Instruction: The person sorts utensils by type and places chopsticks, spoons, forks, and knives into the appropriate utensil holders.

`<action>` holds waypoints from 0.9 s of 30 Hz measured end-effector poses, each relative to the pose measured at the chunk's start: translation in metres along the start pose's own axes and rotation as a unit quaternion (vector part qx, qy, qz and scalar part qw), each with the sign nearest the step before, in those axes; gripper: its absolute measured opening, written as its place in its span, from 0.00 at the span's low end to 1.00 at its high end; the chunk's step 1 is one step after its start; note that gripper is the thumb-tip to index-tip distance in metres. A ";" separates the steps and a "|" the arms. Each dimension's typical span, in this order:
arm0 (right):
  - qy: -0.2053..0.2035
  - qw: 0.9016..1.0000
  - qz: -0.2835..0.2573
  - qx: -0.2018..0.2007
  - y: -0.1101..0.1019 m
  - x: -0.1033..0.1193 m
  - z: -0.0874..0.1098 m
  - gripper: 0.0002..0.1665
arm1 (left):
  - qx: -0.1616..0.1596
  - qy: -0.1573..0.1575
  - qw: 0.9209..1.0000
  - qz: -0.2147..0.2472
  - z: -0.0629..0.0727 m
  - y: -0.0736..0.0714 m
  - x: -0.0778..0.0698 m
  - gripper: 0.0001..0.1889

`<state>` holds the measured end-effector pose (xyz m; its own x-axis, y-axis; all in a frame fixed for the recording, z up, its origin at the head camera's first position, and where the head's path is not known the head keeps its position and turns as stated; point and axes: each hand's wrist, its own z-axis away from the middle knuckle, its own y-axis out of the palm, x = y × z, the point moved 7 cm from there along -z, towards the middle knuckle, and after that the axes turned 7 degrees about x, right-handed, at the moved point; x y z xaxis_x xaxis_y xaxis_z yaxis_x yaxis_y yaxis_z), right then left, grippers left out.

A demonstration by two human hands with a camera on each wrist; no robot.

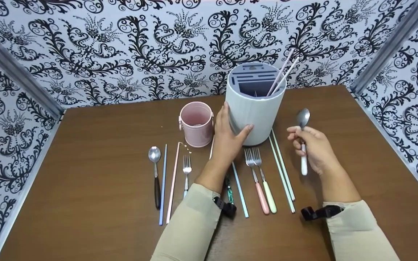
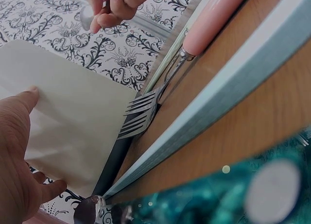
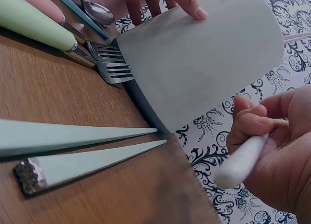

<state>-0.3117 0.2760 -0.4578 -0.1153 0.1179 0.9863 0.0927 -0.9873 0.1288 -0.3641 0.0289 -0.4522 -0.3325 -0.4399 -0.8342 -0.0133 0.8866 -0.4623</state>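
My left hand (image 1: pixel 229 136) grips the side of a tall white utensil holder (image 1: pixel 254 116), thumb across its front and fingers along its left side. Two pale pink chopsticks (image 1: pixel 283 76) lean in the holder's slotted grey top. To the right, my right hand (image 1: pixel 314 146) pinches a spoon (image 1: pixel 303 117) above the table, its bowl up and its white handle (image 3: pixel 238 163) pointing down. Near the holder's base lie two forks, one with a pink handle (image 1: pixel 262 197) and one with a light green handle (image 1: pixel 269 197). Two mint green chopsticks (image 1: pixel 283 170) lie between them and my right hand.
A pink cup (image 1: pixel 196 125) stands left of the holder. On the brown table (image 1: pixel 96 163) lie a dark-handled spoon (image 1: pixel 157 188), a blue chopstick (image 1: pixel 163 188), a pink chopstick (image 1: pixel 173 181), a light-blue-handled fork (image 1: pixel 187 168) and a pale blue chopstick (image 1: pixel 240 192). Patterned walls (image 1: pixel 122 47) enclose the table.
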 end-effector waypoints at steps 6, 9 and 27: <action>-0.010 1.000 0.018 0.020 0.005 0.000 -0.003 0.16 | -0.002 -0.013 1.000 -0.002 0.001 -0.003 -0.001 0.53; -0.017 0.999 0.029 0.034 0.008 0.001 -0.004 0.16 | -0.006 -0.012 1.000 -0.005 0.002 -0.005 -0.004 0.53; 0.025 0.964 0.266 -0.011 -0.002 0.012 0.006 0.26 | -0.095 0.106 0.990 -0.014 0.018 -0.070 -0.041 0.39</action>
<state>-0.3077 0.2796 -0.4460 -0.1052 -0.4107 0.9057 0.1317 -0.9085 -0.3967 -0.3321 -0.0177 -0.3910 -0.5201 -0.4434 -0.7300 -0.1960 0.8938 -0.4033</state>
